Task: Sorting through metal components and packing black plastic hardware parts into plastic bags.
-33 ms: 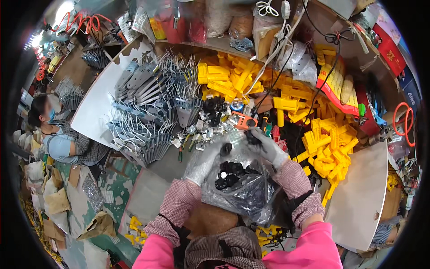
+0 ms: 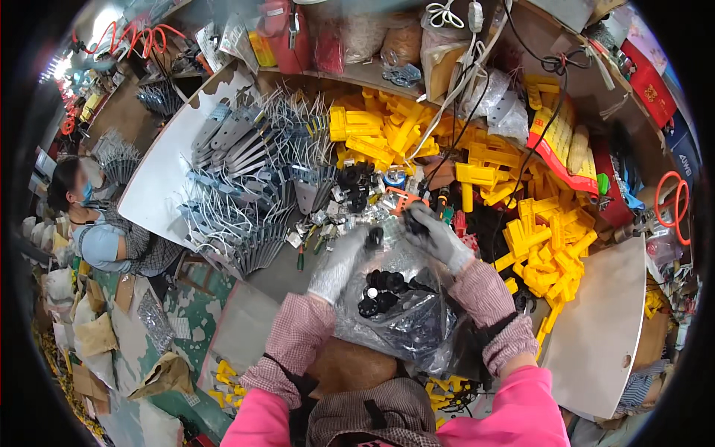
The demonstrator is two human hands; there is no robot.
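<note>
My left hand (image 2: 339, 262), in a pale grey work glove, is closed on a small black plastic part (image 2: 374, 238) that sticks out at its fingertips. My right hand (image 2: 441, 240), gloved alike, grips another small black part (image 2: 414, 226), mostly covered by its fingers. The two hands are apart, both above a clear plastic bag (image 2: 417, 331). Several black knob-like parts (image 2: 387, 289) lie on the bag, one with a round white spot. What exact kind the black parts are, I cannot make out.
Small metal pieces (image 2: 335, 212) and an orange tool (image 2: 402, 200) lie beyond my hands. Grey metal plates with white wires (image 2: 238, 186) are piled left. Yellow plastic housings (image 2: 547, 242) are heaped right and behind. A coworker (image 2: 104, 223) sits far left.
My right hand has shifted slightly left and away from me with its black part, nearer my left hand. The part in my left hand has tilted a little.
</note>
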